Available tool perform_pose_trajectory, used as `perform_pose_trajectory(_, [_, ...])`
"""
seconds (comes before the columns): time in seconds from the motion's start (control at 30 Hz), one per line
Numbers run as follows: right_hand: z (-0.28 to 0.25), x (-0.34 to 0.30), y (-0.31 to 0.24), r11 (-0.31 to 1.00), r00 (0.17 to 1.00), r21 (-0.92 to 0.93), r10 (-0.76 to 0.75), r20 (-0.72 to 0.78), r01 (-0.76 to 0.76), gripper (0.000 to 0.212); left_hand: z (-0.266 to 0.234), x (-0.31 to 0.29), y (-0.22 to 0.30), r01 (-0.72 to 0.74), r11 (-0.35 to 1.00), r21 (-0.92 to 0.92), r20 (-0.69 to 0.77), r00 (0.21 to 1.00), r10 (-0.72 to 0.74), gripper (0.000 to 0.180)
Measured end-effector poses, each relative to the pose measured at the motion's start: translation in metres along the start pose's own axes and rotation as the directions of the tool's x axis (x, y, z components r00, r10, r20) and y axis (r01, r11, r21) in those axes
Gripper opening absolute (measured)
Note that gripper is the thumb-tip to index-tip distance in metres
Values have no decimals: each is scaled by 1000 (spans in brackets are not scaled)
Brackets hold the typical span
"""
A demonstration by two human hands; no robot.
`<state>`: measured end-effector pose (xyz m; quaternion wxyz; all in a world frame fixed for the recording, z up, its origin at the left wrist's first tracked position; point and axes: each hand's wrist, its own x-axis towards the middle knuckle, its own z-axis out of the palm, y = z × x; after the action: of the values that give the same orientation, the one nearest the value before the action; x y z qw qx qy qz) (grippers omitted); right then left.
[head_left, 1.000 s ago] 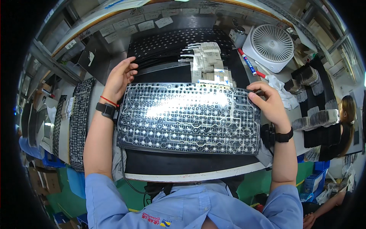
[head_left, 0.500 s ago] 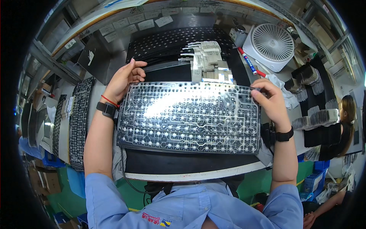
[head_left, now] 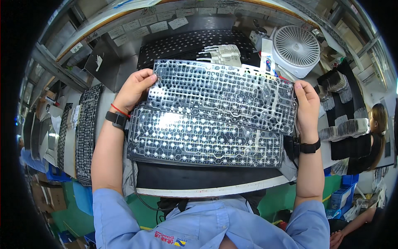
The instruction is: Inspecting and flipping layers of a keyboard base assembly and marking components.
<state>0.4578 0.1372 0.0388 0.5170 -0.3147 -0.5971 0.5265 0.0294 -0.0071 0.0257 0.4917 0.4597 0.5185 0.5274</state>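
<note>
Between my two hands hangs a keyboard membrane sheet [head_left: 219, 93], clear with printed silver traces and dark dots. My left hand [head_left: 139, 85] pinches its left edge near the upper corner. At the opposite end, my right hand [head_left: 306, 99] grips the right edge with thumb and fingers. The sheet is raised and slightly tilted, its right end lower. Below it lies a stack of similar membrane sheets [head_left: 199, 143], whose upper part the held sheet covers. White flat tails [head_left: 224, 54] show behind the held sheet's far edge.
A white fan [head_left: 296, 47] stands at the back right beside a small bottle [head_left: 260, 37]. Behind lies a black perforated sheet [head_left: 174, 43]. More membranes [head_left: 88, 133] rest at the left. Stacked parts with pale tails [head_left: 346, 128] lie at the right, near another person [head_left: 375, 128].
A membrane sheet has come up off the stack and moved away from me. My left hand has closed on its left edge; my right hand has shifted a little outward.
</note>
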Motion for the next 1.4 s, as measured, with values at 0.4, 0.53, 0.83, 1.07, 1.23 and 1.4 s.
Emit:
perform_pose_trajectory(0.4, [0,-5,2,996,981,-84,-25,195,42,21,7,-3,10,-123,991,-60,-42,992,121,43])
perform_pose_trajectory(0.53, [3,-9,-2,990,963,-75,-95,253,117,23,13,-7,14,-111,994,24,-70,991,112,55])
perform_pose_trajectory(0.83, [0,-11,-2,986,956,-114,-87,280,123,21,15,-2,13,-126,991,31,-181,975,130,34])
perform_pose_trajectory(1.07, [5,1,2,1000,999,2,13,48,-13,19,-20,6,-8,-90,983,-158,-185,981,60,24])
perform_pose_trajectory(1.23, [-1,3,5,998,999,52,20,32,-22,19,-1,6,-2,-15,992,-127,-171,985,-7,23])
perform_pose_trajectory(1.4, [0,2,5,998,998,56,29,60,-32,20,-7,4,-7,-28,998,58,-173,984,38,18])
